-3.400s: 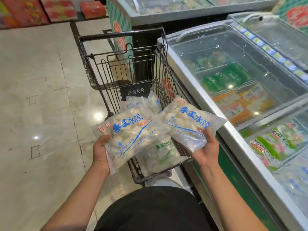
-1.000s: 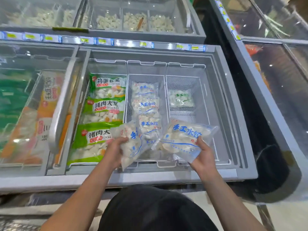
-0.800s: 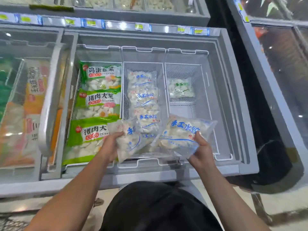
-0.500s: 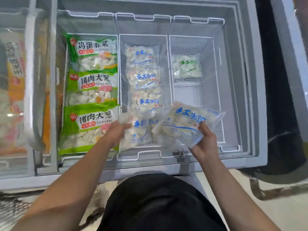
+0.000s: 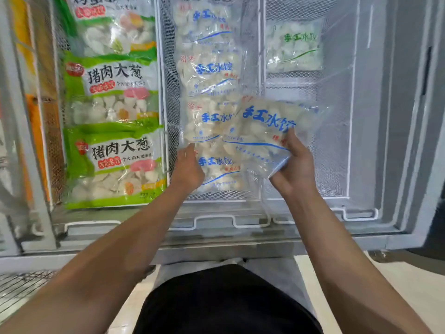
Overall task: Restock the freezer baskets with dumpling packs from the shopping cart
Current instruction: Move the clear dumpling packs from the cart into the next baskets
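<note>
The left hand point(image 5: 186, 168) grips a blue-print pack point(image 5: 214, 169) low in the middle basket point(image 5: 166, 68), matching its row; the right hand point(image 5: 295, 168) pinches another pack point(image 5: 262, 131), waiting

The left hand point(image 5: 187, 169) hid its own fingertips; the top green pack point(image 5: 113, 25) was cut off by the upper edge.

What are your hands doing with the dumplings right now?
Left hand on nearest pack in middle basket. Right hand gripping blue-print pack over the basket divider. Nothing in the way.
</note>
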